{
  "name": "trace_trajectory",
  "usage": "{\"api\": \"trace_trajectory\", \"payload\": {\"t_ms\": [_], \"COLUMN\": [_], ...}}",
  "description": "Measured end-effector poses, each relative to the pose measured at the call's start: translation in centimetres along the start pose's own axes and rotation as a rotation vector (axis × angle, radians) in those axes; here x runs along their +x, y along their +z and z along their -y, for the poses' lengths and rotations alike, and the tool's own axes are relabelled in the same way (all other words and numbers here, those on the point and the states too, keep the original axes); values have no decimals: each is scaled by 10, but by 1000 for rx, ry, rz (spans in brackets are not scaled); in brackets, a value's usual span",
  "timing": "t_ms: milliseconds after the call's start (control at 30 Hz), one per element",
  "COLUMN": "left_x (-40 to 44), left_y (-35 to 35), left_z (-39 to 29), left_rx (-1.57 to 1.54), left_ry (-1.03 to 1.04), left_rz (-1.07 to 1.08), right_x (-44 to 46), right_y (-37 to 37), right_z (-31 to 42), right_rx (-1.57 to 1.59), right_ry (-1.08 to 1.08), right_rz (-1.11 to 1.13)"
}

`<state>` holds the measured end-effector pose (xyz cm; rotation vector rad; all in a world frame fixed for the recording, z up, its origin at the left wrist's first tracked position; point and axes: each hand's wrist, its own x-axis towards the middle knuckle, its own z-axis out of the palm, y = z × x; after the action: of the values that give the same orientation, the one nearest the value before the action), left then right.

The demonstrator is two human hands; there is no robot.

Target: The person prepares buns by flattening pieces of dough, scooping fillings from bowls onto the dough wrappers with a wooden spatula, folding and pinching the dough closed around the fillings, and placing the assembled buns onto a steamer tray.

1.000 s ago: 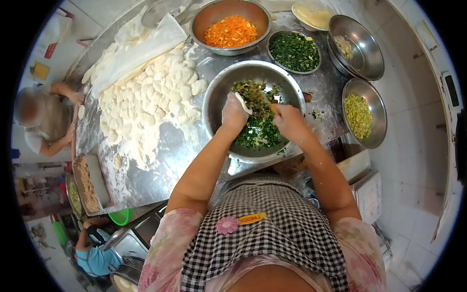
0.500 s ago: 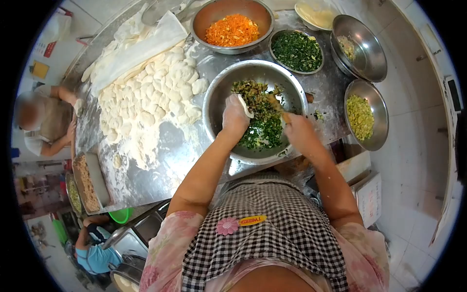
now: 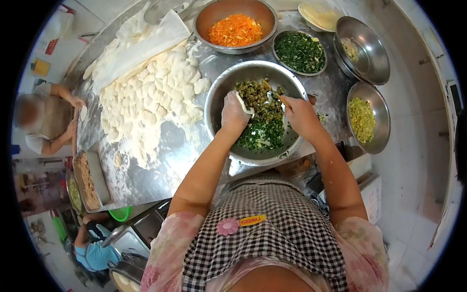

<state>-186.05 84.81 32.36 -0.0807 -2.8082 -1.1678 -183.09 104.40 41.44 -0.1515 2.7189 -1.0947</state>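
My left hand (image 3: 235, 116) is closed around a round dough wrapper (image 3: 244, 105), whose pale edge shows at the fingers. It hangs over the left side of a large steel bowl (image 3: 212, 117). Inside the bowl lie a brown-green chopped filling (image 3: 257, 96) at the back and chopped greens (image 3: 266, 136) at the front. My right hand (image 3: 300, 117), over the bowl's right side, grips a thin wooden spatula (image 3: 285, 100). Its far end reaches into the brown-green filling; the blade's exact shape is hard to make out.
Bowls of shredded carrot (image 3: 235, 30), chopped greens (image 3: 299, 51) and pale green filling (image 3: 363, 119) surround the large bowl, beside stacked steel bowls (image 3: 377, 53). Floured dough pieces (image 3: 151, 92) cover the left. A co-worker (image 3: 51, 117) stands at the far left edge near a meat-filling tray (image 3: 99, 180).
My right hand has shifted slightly up and the spatula's tip now sits farther back in the bowl. The left hand stays nearly still with the wrapper. The co-worker's hands have moved.
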Motion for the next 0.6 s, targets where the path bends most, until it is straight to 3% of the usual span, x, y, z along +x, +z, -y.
{"api": "trace_trajectory", "payload": {"t_ms": [100,200,333,433,600], "left_x": [3,-2,-5,-6,-9], "left_y": [0,-5,-12,-8,-10], "left_z": [2,-9,-18,-8,-7], "left_rx": [-8,64,52,12,64], "left_ry": [-3,27,78,67,107], "left_rz": [-6,-9,9,8,27], "right_x": [8,-15,-22,-19,-5], "right_y": [19,51,17,-3,32], "right_z": [4,9,22,4,-15], "right_rx": [151,43,54,12,243], "right_ry": [20,-190,-77,37,1], "right_rz": [204,59,158,60,163]}}
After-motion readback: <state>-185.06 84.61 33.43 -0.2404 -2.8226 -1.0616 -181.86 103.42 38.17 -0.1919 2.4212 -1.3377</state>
